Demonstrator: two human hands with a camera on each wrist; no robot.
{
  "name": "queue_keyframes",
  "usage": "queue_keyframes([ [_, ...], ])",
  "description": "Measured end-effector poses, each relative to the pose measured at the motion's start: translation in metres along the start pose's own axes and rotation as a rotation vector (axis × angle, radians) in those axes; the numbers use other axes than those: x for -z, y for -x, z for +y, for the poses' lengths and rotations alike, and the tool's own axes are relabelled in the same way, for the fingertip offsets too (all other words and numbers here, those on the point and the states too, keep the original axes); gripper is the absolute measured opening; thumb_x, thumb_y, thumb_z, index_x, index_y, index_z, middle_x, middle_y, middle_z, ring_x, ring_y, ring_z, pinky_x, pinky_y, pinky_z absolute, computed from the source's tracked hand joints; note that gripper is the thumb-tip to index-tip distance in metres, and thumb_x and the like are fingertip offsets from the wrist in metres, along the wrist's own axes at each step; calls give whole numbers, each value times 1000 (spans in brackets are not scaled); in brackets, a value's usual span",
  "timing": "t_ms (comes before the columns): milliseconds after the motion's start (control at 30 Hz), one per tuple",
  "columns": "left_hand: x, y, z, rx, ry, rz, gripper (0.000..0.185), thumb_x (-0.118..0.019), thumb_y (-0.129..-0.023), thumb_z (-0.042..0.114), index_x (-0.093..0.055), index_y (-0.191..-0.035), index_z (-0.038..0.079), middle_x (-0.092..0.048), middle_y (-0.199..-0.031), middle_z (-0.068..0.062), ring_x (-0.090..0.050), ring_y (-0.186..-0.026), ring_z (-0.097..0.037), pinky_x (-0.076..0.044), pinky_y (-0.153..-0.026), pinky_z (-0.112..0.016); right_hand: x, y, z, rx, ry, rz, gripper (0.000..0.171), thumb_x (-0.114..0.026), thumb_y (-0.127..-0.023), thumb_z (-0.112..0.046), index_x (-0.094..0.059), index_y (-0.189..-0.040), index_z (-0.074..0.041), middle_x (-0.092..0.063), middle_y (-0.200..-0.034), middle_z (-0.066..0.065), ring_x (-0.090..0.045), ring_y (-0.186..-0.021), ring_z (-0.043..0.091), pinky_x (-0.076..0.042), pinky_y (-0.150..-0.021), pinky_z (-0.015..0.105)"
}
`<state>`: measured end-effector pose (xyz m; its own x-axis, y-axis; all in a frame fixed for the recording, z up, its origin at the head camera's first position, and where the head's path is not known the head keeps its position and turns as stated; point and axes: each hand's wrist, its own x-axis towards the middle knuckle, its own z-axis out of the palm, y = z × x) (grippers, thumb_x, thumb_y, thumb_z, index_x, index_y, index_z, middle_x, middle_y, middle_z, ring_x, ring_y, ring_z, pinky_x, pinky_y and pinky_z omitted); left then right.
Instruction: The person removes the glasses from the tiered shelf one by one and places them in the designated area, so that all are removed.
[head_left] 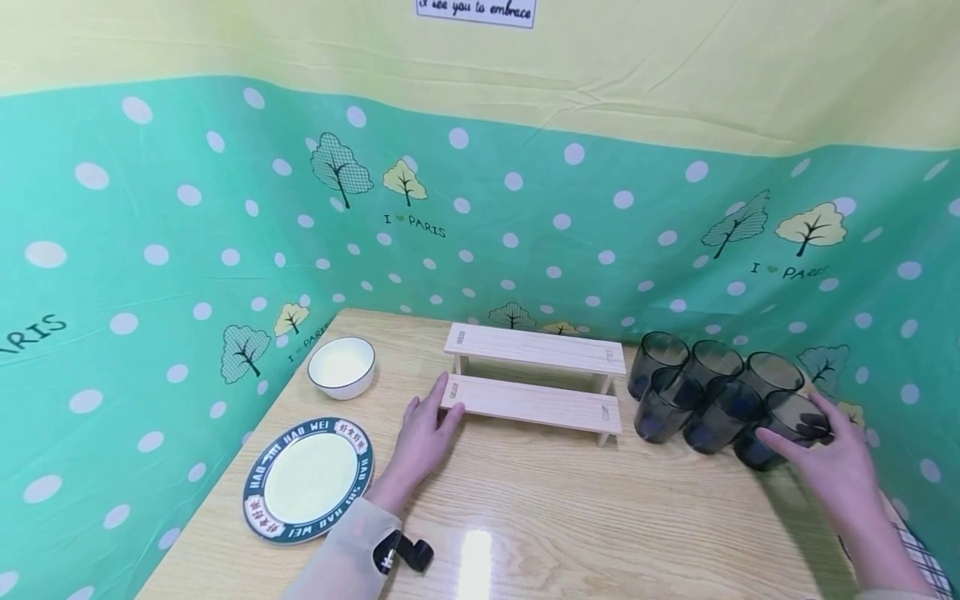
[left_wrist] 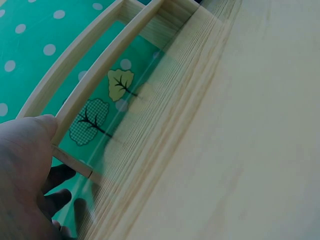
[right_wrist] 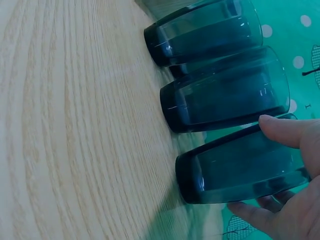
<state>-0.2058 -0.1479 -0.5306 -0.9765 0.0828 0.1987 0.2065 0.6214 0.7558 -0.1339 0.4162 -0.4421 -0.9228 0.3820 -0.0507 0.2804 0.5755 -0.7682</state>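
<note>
We see the right hand (head_left: 832,462) w/ thumb and fingers curled round the nearest dark cup (head_left: 783,433), front-right of a six-cup cluster on the table (head_left: 570,508), right side. Cup stands upright, long axis vertical, mouth up. Left hand (head_left: 423,433) has fingers straight, tips touching the left end of the wooden rack (head_left: 534,387); rack's long axis runs left-right. Plate (head_left: 307,479) and bowl (head_left: 342,367) sit left.

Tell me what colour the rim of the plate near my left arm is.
The plate has a dark blue rim with white lettering, clearest in the head view.
</note>
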Motion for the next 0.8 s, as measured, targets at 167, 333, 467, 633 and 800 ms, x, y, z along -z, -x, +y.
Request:
queue_keyframes([
  [167,0,0,0,-1,0,0,74,-59,-116,37,-28,-175,5,-48,-168,-21,-45,-156,-39,-5,-137,-55,-1,-2,0,0,13,-1,117,-80,-100,-56,-1,-178,-23,14,-179,31,2,-156,70,-19,-113,91],
  [333,0,0,-1,-2,7,0,74,-59,-116,37,-28,-174,5,-47,-168,-21,-45,-156,-38,-5,-137,-55,-1,-3,1,31,10,1,116,-80,-101,-54,-2,-179,-19,7,-179,33,1,-157,69,-18,-114,91],
  [467,-1,0,-1,-3,13,1,74,-59,-116,37,-28,-174,4,-47,-168,-20,-45,-156,-38,-5,-137,-56,-1,-3,2,59,13,-7,115,-79,-102,-51,-2,-179,-16,0,-177,38,-2,-156,70,-19,-114,91],
  [633,-1,0,-1,-3,17,-2,74,-59,-116,37,-28,-174,4,-47,-169,-20,-45,-156,-38,-4,-137,-55,-1,-3,3,93,19,-17,114,-79,-103,-49,1,-178,-15,4,-178,37,-1,-156,71,-17,-113,91],
  [800,0,0,0,8,22,-9,74,-58,-116,38,-28,-175,5,-45,-169,-20,-43,-157,-38,-4,-137,-55,0,0,1,157,52,-3,113,-80,-103,-45,-2,-178,-12,3,-177,38,-4,-155,72,-15,-113,92],
])
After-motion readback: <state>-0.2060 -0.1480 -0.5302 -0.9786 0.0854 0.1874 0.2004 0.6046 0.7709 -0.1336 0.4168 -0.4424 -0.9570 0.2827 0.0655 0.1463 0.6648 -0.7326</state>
